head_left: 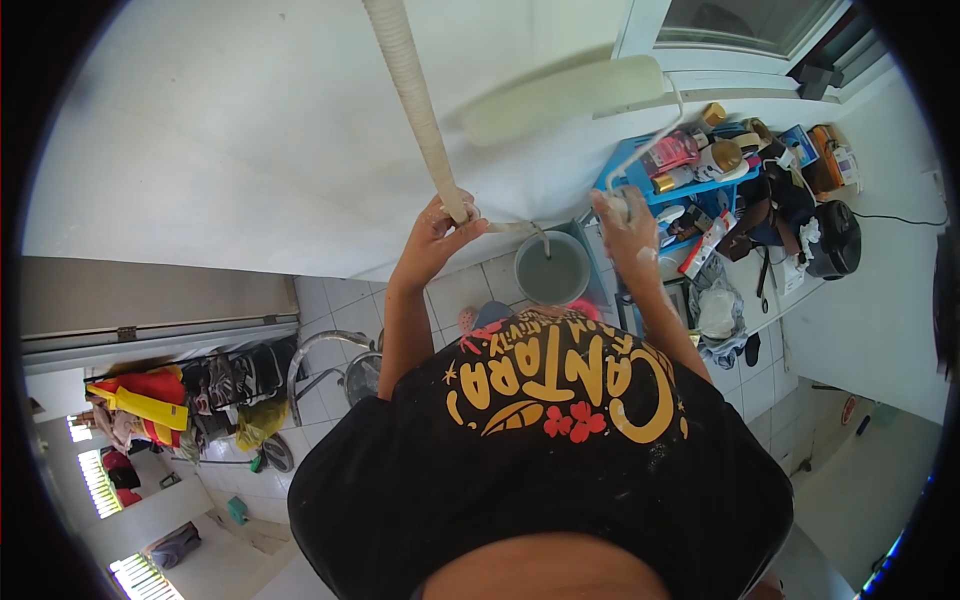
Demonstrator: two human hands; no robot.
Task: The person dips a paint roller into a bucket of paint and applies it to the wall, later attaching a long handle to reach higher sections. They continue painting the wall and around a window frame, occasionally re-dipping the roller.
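My left hand (440,225) is closed around the lower end of a long beige pole (410,90) with a ribbed, wrapped-looking surface, which runs up past the top of the view. A thin pale rod (512,228) extends from beside that hand toward a bucket (553,268) of greyish liquid on the floor. My right hand (628,235), smeared with white, grips the handle end of a paint roller (565,98). Its bent wire frame leads up to the long pale sleeve, which lies close along the white wall (250,120).
On the right, a blue plastic rack (625,160) holds bottles and jars, beside a cluttered table with bags and a black round container (835,240). A chair with a curved metal frame (310,365) and piled clothes (215,390) stand at left. A window (745,25) is top right.
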